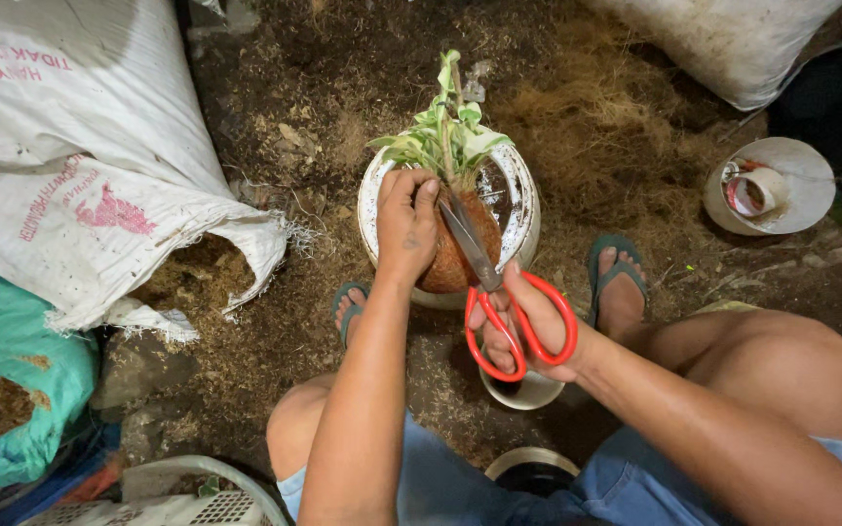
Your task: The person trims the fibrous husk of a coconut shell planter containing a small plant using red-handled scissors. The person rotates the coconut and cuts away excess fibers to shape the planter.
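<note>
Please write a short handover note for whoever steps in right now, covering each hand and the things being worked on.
Left hand: gripping the top of the brown fibre-wrapped root ball, at the base of the green-and-white leafy plant.
Right hand: holding the red-handled scissors, blades pointing up against the ball near the stem.
The ball rests on the white bucket, between the person's sandalled feet.
Done: ball formed around the roots.
Left: cannot tell whether any trimming has happened; an open sack of fibre lies to the left.

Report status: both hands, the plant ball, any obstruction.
Left hand clasps coir-wrapped plant ball over white bucket. Right hand grips red scissors, blades at ball's top. No obstruction.
</note>
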